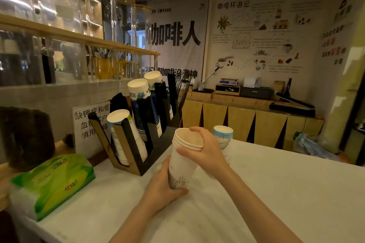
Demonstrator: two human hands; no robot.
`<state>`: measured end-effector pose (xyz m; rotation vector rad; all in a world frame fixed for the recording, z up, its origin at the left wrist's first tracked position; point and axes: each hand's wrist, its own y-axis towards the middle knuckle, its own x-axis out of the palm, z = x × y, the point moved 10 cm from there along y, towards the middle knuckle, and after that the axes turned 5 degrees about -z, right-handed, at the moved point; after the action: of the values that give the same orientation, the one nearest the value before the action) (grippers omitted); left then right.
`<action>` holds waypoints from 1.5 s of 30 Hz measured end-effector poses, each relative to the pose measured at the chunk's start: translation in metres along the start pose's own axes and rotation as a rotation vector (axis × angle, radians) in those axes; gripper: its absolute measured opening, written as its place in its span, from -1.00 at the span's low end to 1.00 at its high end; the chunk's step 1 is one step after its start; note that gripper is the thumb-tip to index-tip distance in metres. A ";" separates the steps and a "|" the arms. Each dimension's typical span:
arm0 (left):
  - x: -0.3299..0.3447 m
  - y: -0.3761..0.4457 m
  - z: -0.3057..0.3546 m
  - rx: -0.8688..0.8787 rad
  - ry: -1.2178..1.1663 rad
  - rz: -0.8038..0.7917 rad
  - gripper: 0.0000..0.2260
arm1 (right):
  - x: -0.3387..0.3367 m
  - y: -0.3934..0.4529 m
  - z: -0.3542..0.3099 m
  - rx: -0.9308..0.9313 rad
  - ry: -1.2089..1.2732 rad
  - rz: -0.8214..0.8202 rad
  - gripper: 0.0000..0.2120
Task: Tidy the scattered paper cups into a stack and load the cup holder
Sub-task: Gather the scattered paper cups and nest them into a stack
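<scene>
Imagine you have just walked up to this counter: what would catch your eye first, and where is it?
First, the two hands at the centre: the left hand grips the base of a short stack of paper cups while the right hand holds its rim. Just behind it an upturned cup stands on the white counter. To the left, the slanted cup holder already carries several cup stacks, beside a green tissue pack.

A single head-worn view looks forward and slightly down from behind the white counter [276, 193] — both forearms reach in from the bottom edge, close to the lens. The wide angle bends the shelf [79, 35] at left; the poster wall [256, 35] stands far back.
</scene>
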<state>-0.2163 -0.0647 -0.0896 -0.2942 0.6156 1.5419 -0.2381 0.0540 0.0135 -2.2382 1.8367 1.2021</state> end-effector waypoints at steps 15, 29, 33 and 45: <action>-0.091 0.011 0.115 0.268 -0.545 0.370 -0.41 | -0.083 0.008 0.030 0.084 0.719 0.008 -0.24; -0.065 0.084 0.267 0.548 -0.336 0.115 -0.42 | -0.110 0.017 0.059 0.053 0.332 0.237 -0.37; -0.051 0.104 0.250 0.500 -0.379 0.098 -0.44 | -0.114 0.019 0.075 0.085 0.199 0.225 -0.33; 0.022 0.139 0.134 0.193 -0.282 0.047 -0.40 | -0.045 0.004 0.160 0.429 0.259 -0.261 -0.24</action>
<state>-0.3296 0.0318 0.0353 0.0845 0.5453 1.5216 -0.3297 0.1625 -0.0730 -2.3534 1.6052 0.4430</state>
